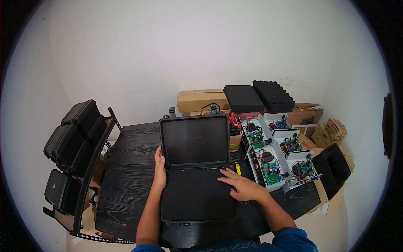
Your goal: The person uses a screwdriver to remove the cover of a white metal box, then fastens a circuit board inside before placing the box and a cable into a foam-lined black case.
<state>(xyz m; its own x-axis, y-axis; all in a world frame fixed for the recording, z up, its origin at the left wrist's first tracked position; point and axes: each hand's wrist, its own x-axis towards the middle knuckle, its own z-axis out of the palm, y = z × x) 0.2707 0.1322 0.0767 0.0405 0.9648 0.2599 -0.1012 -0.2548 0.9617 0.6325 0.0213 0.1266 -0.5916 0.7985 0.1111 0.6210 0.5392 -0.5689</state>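
A black hard plastic case (195, 164) stands open in front of me, its lid (193, 140) raised and leaning back. Black foam (195, 197) fills the bottom half. Along the lid's left edge, near the hinge, my left hand (160, 170) rests with its fingers stretched upward; part of it is hidden. My right hand (243, 187) lies palm down at the right side of the bottom half, fingers spread, with the fingertips on the foam near the hinge. Just above that hand is a yellow-handled screwdriver (238, 168), partly covered by it.
Several white-cased units with green circuit boards (270, 168) crowd the table's right side. Behind them lie black foam sheets (243, 98) and a cardboard box (201, 101). Closed black cases (67, 143) fill a rack at left. An open carton (331, 168) holds another black case at right.
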